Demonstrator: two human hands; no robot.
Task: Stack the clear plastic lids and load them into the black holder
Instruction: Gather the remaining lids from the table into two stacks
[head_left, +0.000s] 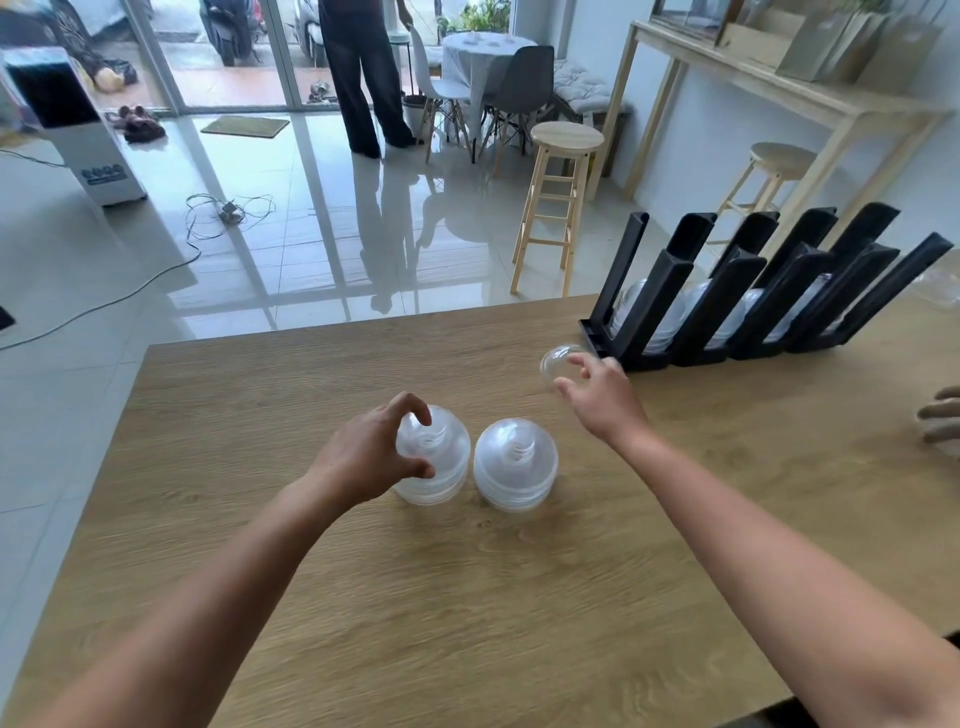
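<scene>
on the left, the left hand (371, 457) curls around the left stack of clear lids (434, 457), thumb on the near side and fingers over the top and far side, so it grasps the stack, probably to steady it while more lids are added or to ready it for lifting; just to its right, almost touching it, the second stack of clear lids (515, 465) stands alone on the wooden table (467, 613), domes up and nested, likely parked there until a hand is free; farther right and farther away, the right hand (597, 395) pinches a single clear lid (558, 364) between thumb and fingertips, held above the table just near of the black holder (753, 296); whether it is being carried to a stack or toward a slot i cannot tell; the holder sits at the far right of the table, its slanted channels already showing clear lids low inside, so gravity keeps them seated; at the far right edge another person's hand (943, 415) rests near the table edge, its role unclear.
</scene>
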